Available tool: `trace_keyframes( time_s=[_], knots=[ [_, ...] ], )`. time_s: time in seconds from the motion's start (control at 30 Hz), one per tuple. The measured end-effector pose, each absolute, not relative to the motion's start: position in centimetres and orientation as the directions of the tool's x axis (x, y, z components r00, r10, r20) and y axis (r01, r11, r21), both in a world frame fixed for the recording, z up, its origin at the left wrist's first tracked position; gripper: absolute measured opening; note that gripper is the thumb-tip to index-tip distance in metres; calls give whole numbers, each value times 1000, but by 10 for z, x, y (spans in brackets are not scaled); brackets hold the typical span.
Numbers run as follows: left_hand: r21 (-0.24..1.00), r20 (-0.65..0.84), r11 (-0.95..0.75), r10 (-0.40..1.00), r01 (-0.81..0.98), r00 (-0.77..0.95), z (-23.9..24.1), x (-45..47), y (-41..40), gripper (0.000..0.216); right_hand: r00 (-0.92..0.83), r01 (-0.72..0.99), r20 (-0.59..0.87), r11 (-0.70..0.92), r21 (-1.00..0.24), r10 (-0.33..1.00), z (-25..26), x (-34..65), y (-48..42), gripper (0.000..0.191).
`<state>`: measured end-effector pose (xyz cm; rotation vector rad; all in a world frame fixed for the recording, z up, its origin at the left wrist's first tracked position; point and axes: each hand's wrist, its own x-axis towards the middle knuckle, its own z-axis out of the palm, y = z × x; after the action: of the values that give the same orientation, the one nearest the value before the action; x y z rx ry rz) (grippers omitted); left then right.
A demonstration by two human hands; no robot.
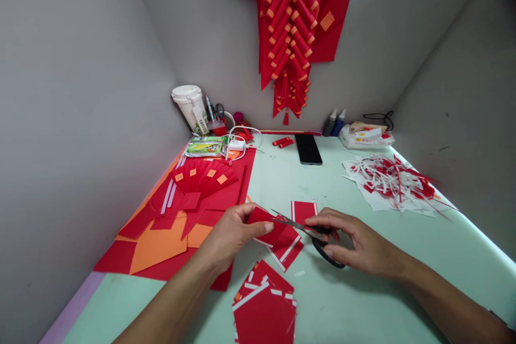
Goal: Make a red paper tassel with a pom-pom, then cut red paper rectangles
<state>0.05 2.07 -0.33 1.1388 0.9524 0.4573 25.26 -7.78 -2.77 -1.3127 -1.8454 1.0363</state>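
My left hand [234, 234] pinches a small red paper piece [269, 230] with a white strip along one edge, just above the pale green table [363, 301]. My right hand [358, 242] grips black-handled scissors [312, 234], whose blades point left and lie over that piece. Below it rest more red pieces with white strips [289, 250]. A stack of similar red pieces [264, 309] lies near the front edge. One red piece [304, 209] lies flat behind the scissors.
Red and orange paper sheets [169, 226] cover the left side. A heap of red and white scraps [393, 183] lies at the right. A phone [308, 149], glue bottles [335, 122], a cup [189, 105] and a charger cable [237, 142] line the back. Red paper firecrackers [292, 32] hang on the wall.
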Motion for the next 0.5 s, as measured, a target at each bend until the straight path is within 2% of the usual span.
trace_keyframes(
  time_s=[0.27,0.37,0.5],
  knots=[
    [886,-442,443,718,136,538,-1,2,19,33,-278,443,10,138,-886,960,-27,251,-78,42],
    [871,-448,483,700,93,556,0,4,17,33,-242,405,-39,65,-912,969,-30,251,-79,38],
    [856,-455,514,692,61,561,0,6,16,22,-178,318,-111,-49,-947,978,-37,255,-77,38]
  ],
)
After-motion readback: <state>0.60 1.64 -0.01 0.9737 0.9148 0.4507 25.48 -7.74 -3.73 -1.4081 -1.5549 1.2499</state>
